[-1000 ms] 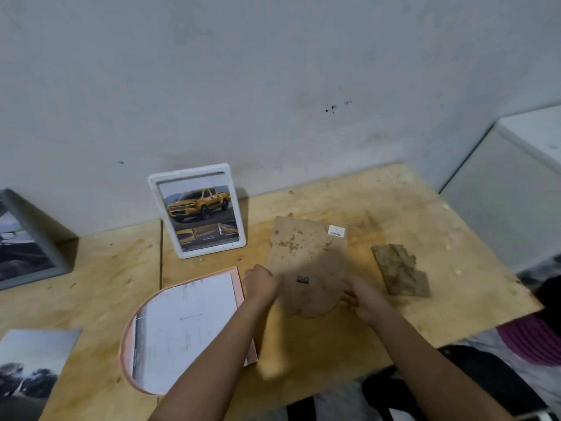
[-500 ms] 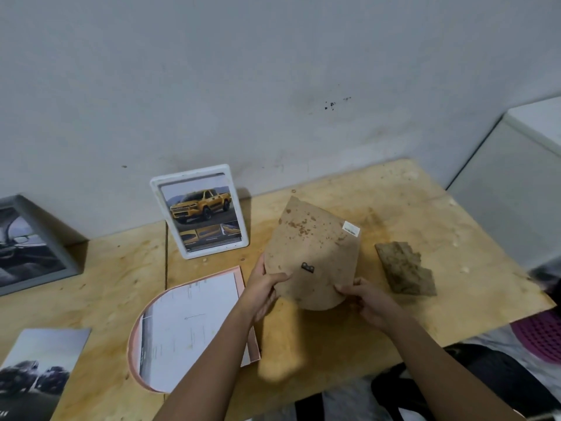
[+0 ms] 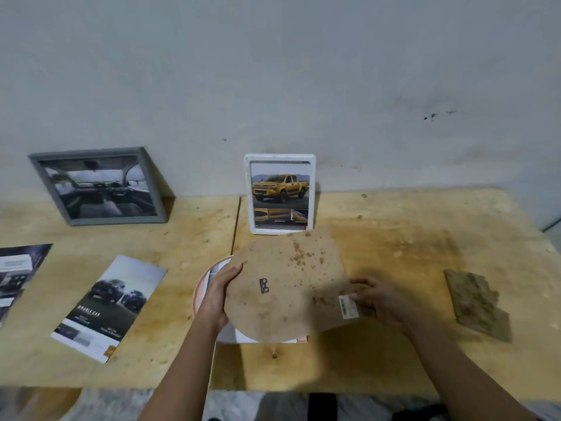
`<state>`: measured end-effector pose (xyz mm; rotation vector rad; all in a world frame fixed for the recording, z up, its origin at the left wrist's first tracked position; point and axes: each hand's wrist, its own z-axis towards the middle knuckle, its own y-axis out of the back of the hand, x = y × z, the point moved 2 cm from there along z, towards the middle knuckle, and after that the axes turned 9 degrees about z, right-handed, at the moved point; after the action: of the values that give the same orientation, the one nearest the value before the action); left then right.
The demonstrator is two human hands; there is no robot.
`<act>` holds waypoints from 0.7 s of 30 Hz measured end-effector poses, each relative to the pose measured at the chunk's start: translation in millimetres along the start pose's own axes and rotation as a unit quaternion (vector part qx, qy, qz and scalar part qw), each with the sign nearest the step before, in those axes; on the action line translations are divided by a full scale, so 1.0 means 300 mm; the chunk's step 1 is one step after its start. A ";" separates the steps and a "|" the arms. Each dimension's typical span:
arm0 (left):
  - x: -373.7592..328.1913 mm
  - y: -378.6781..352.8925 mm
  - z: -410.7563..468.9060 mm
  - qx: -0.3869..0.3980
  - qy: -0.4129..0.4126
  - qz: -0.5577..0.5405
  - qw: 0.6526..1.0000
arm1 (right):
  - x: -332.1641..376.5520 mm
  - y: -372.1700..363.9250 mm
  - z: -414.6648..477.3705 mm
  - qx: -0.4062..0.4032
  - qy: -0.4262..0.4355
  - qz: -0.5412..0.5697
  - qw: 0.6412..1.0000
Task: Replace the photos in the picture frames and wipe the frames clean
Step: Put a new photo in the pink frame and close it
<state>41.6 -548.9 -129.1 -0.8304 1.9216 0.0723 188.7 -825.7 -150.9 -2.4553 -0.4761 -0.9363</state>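
I hold a brown fibreboard backing board [image 3: 285, 287], arch-shaped with a small metal hanger and a white sticker, over the pink arched frame [image 3: 200, 287] lying on the table. My left hand [image 3: 217, 299] grips the board's rounded left edge. My right hand [image 3: 379, 302] pinches its straight right edge near the sticker. Only a sliver of the pink frame and the white sheet inside it shows under the board. A white frame [image 3: 280, 194] with a yellow truck photo stands against the wall. A grey frame [image 3: 100, 185] with a car-interior photo leans at the left.
A brown cloth [image 3: 476, 303] lies on the wooden table [image 3: 409, 244] to the right. A loose car photo [image 3: 106, 308] lies at the left, another print [image 3: 18, 275] at the far left edge. The wall stands close behind the frames.
The board has been carried left from the bare table and turned, so it now hovers over the pink frame. My view has swung left, bringing the grey frame fully into sight.
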 end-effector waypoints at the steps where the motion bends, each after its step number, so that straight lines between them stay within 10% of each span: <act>1: 0.005 0.051 -0.021 -0.017 -0.003 -0.015 1.000 | -0.010 -0.036 0.015 0.023 -0.016 -0.019 0.999; 7: 0.041 0.276 -0.114 -0.028 0.012 -0.109 0.994 | -0.060 -0.193 0.075 0.057 -0.044 -0.070 0.995; 21: 0.042 0.390 -0.056 -0.234 0.036 0.131 0.963 | -0.127 -0.325 0.105 -0.013 -0.062 -0.086 0.994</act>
<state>-42.2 -472.7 -165.7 -0.8851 2.1072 0.6867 132.7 -733.5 -168.8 -2.5375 -0.7322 -0.8626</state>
